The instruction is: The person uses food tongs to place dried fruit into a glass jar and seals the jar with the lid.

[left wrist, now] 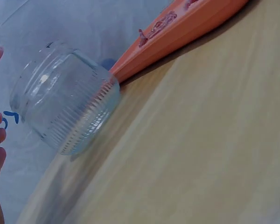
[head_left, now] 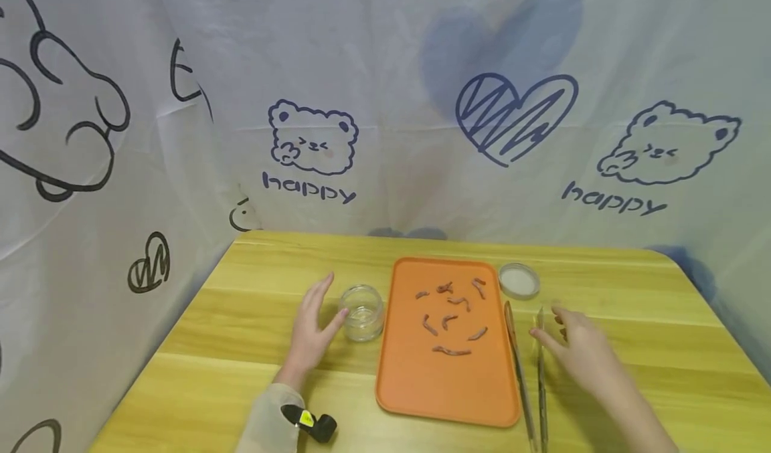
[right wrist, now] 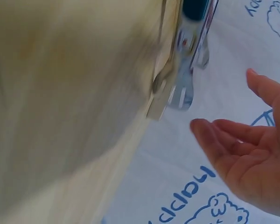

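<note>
A clear glass jar (head_left: 361, 314) stands without a lid on the table, left of the orange tray (head_left: 446, 389). Beside it is my left hand (head_left: 313, 329), fingers spread and thumb at the jar's near side; whether the thumb touches is unclear. Several brownish, worm-like strips (head_left: 452, 351) lie scattered on the tray. My right hand (head_left: 581, 346) hovers right of a long thin tool (head_left: 541, 379), thumb apart from the loosely bent fingers, holding nothing. In the right wrist view, that hand (right wrist: 252, 154) is apart from a blurred cluster of tool ends (right wrist: 179, 91), their exact kind unclear.
A round, pale lid (head_left: 519, 281) lies beyond the tray's right back corner. A second slender tool (head_left: 521, 379) runs along the tray's right edge. The wood-grain table (head_left: 199, 366) meets a printed white curtain (head_left: 397, 172) at the back.
</note>
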A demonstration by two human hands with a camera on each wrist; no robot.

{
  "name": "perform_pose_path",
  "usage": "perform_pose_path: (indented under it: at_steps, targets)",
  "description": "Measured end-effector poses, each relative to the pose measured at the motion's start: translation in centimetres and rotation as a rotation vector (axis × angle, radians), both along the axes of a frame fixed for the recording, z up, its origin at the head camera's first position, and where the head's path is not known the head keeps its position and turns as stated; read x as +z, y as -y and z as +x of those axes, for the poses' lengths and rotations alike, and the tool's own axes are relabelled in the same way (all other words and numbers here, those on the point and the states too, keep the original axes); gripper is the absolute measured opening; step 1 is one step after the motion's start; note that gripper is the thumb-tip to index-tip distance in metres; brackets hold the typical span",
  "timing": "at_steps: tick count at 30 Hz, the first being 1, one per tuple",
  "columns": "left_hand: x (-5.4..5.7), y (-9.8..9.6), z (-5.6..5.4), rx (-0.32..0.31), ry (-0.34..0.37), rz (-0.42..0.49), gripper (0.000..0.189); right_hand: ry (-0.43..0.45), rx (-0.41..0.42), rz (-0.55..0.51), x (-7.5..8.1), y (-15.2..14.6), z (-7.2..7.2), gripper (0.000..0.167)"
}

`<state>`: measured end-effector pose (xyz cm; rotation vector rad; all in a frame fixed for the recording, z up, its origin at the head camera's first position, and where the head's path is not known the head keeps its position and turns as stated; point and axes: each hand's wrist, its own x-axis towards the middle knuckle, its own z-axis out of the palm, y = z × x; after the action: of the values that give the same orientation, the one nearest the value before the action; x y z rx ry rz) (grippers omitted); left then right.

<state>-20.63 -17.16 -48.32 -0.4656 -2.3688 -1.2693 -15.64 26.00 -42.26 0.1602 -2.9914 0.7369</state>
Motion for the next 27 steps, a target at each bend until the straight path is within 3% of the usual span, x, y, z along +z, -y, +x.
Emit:
perform_pose_path:
  at_steps: [6,15,18,22,24,27]
  targets:
    - [-0.5,-0.7,0.3,-0.017,0.087,0.077,0.078,0.119,-0.002,0.016,-0.7,0.8,0.8,0.091]
    - [-1.1,-1.4,0.3,-0.072,0.218,0.184,0.092,0.221,0.007,0.015,-1.3,1.6,0.9,0.093]
    - [-0.7,-1.7,0.6,-0.073,0.264,0.225,0.090,0.234,0.006,-0.002,-1.4,1.6,0.8,0.084]
    - [0.4,-2.0,1.1,-0.093,0.269,0.266,0.081,0.240,0.011,-0.016,-1.5,1.6,0.9,0.073]
    - [0.3,-2.0,1.1,-0.103,0.266,0.279,0.077,0.235,0.015,-0.024,-1.6,1.7,1.0,0.072]
    - [-0.8,-1.6,0.9,-0.092,0.275,0.297,0.073,0.231,0.024,-0.051,-1.7,1.8,1.3,0.072]
